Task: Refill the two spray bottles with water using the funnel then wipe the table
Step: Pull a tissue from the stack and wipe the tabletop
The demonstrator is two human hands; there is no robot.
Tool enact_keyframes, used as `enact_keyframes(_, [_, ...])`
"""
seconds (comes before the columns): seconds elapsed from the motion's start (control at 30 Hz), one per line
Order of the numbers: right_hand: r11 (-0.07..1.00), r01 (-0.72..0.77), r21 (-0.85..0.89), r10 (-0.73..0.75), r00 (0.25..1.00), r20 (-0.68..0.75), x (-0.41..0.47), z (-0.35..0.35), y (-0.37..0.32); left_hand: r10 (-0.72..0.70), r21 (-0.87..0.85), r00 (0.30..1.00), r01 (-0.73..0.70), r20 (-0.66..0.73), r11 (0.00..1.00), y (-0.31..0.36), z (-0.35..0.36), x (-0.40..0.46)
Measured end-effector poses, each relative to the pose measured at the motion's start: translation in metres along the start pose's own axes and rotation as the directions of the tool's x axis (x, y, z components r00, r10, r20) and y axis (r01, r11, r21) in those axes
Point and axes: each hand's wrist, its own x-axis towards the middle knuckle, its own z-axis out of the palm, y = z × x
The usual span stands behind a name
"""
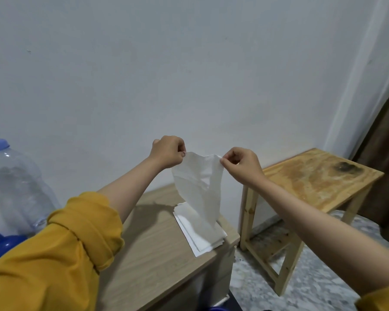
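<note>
A white paper tissue hangs in the air above the light wooden table. My left hand pinches its upper left corner and my right hand pinches its upper right corner. Its lower end reaches down to a small stack of white tissues lying at the table's right edge. A large clear plastic water bottle with a light blue cap stands at the far left. Below the bottle a blue funnel shows partly behind my left sleeve. No spray bottle is in view.
A small bare-wood side table with a dark stain on top stands to the right, across a narrow gap. Speckled floor lies below it. A pale wall runs behind both tables, and a dark brown curtain hangs at the far right.
</note>
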Motion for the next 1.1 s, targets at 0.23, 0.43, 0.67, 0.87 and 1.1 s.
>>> enact_keyframes(0.23, [1.0,0.013,-0.004,-0.013,0.999,0.035,0.007,-0.008,-0.008,-0.004,0.026,1.0,0.004,0.009,1.0,0.003,-0.011,0.001])
enact_keyframes(0.43, [0.995,-0.001,0.098,0.009,0.996,-0.084,0.009,-0.011,-0.021,-0.032,-0.059,0.996,0.027,-0.085,0.998,0.005,-0.019,0.001])
enact_keyframes(0.67, [0.992,0.053,0.118,-0.049,0.998,-0.035,-0.001,0.004,-0.04,-0.123,-0.153,0.986,0.105,-0.112,0.983,-0.02,-0.025,-0.015])
enact_keyframes(0.87, [0.985,0.07,0.157,-0.087,0.991,0.103,-0.031,0.06,-0.064,-0.237,-0.206,0.967,0.215,-0.092,0.955,-0.069,-0.035,-0.066])
enact_keyframes(1.1, [0.979,0.049,0.197,-0.095,0.968,0.233,-0.096,0.15,-0.127,-0.325,-0.288,0.936,0.277,-0.136,0.917,-0.163,-0.071,-0.151])
